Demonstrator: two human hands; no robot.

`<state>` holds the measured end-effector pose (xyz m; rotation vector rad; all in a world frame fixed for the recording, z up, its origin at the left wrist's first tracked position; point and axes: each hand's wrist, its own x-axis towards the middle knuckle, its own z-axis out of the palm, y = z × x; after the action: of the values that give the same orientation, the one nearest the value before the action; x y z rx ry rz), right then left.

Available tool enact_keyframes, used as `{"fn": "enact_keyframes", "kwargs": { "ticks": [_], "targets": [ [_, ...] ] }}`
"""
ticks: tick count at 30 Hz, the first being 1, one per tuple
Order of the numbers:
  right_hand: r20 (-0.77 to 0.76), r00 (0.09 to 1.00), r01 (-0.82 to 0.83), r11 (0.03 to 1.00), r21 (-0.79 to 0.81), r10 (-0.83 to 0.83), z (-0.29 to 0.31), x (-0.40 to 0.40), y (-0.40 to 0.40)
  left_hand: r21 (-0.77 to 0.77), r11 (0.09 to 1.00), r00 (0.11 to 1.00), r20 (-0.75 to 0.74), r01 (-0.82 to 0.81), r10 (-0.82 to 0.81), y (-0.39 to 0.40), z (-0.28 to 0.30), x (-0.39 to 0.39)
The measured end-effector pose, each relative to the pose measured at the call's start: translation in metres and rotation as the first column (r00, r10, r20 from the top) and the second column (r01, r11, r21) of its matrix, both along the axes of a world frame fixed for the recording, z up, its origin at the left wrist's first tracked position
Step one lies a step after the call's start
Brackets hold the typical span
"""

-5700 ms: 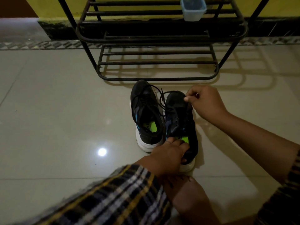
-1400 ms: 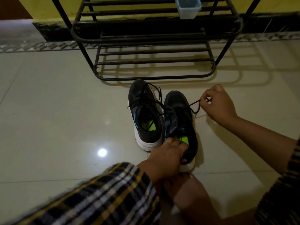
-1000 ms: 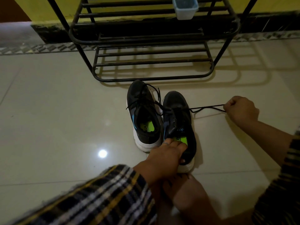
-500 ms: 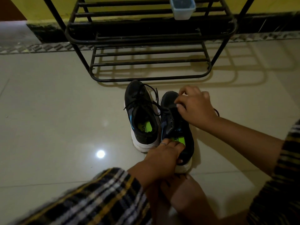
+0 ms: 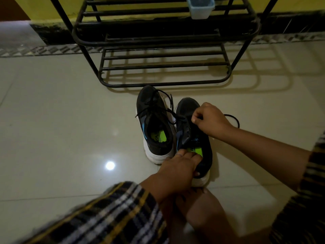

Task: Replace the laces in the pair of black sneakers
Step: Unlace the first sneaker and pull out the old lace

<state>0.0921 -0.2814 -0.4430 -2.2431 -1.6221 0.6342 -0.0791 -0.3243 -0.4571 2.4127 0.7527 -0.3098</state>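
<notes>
Right hand (image 5: pixel 210 119) back pinching lace (image 5: pixel 232 118) over sneaker (image 5: pixel 193 138); left hand (image 5: pixel 181 164) still grips heel.

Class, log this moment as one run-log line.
left hand: grips right sneaker heel | right hand: pinches lace over it | left sneaker: laced

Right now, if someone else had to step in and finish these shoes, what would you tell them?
Left hand: grips the heel collar of the right-side sneaker, steadying it on the floor.
Right hand: over that sneaker's eyelets, fingers pinched at its black lace, a loop of which trails on the tile to the right.
Left-side sneaker: beside it, touching, still laced, ends loose.
Done: the right-side sneaker's lace looks partly pulled out.
Left: finish unlacing both, then thread the new laces. No new laces are in view.
</notes>
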Motion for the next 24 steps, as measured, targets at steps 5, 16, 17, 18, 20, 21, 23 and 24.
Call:
{"fn": "enact_keyframes", "kwargs": {
  "ticks": [5, 16, 17, 18, 20, 21, 23, 24],
  "targets": [
    [0.09, 0.996, 0.019, 0.999, 0.033, -0.022, -0.001, 0.017, -0.003, -0.004, 1.0, 1.0, -0.015, 0.001, -0.001, -0.001, 0.001, 0.001],
    [0.052, 0.998, 0.055, 0.96, -0.274, -0.042, -0.029, 0.03, -0.057, -0.025, 1.0, 1.0, -0.027, -0.005, 0.004, 0.0, 0.002, 0.0],
    [0.114, 0.984, -0.097, 0.949, -0.301, 0.137, -0.038, -0.01, -0.092, -0.024, 1.0, 1.0, -0.026, -0.005, 0.005, 0.0, 0.003, 0.0],
    [0.007, 0.983, -0.163, 0.885, -0.435, 0.184, -0.035, -0.048, -0.119, -0.025, 1.0, 1.0, -0.025, -0.006, 0.005, 0.0, 0.003, 0.0],
    [-0.032, 0.924, -0.355, 0.822, -0.445, 0.382, -0.06, -0.098, -0.162, -0.031, 0.999, 1.0, -0.021, -0.009, 0.008, -0.001, 0.003, 0.0],
    [-0.012, 0.88, -0.44, 0.806, -0.396, 0.474, -0.067, -0.105, -0.173, -0.032, 0.999, 1.0, -0.017, -0.01, 0.009, -0.001, 0.003, 0.0],
    [-0.03, 0.863, -0.484, 0.807, -0.339, 0.505, -0.064, -0.094, -0.168, -0.034, 0.999, 1.0, -0.014, -0.009, 0.009, 0.0, 0.003, 0.0],
    [-0.064, 0.881, -0.465, 0.832, -0.303, 0.469, -0.053, -0.077, -0.15, -0.035, 0.999, 1.0, -0.013, -0.009, 0.009, 0.0, 0.003, 0.0]
  ]
}}
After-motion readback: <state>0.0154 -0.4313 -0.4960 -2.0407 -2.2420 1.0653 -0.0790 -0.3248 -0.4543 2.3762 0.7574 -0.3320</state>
